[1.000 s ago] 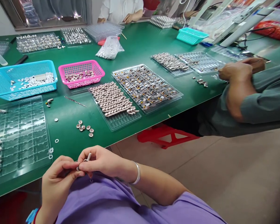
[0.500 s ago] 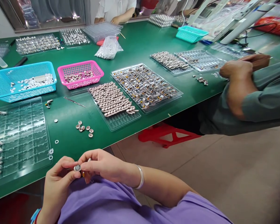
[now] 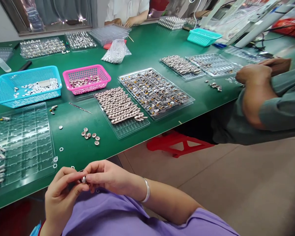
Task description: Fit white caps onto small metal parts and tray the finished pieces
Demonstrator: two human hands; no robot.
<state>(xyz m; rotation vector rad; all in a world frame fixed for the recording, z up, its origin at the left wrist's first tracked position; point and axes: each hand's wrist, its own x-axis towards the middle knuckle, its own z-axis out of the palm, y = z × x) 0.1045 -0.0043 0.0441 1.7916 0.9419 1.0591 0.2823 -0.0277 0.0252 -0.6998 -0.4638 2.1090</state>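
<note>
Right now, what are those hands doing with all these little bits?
The person's left hand and right hand pinch a small shiny piece, in front of the green table. Little round caps lie loose on it, and small parts sit in a pink basket. To the right, another person's hands are close together; what they hold is unclear.

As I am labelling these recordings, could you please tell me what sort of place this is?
Probably a small-parts workshop: the green table carries a tray of beige pieces in rows and a pink basket of small pieces, with a co-worker's grey-green sleeve at its edge.
</note>
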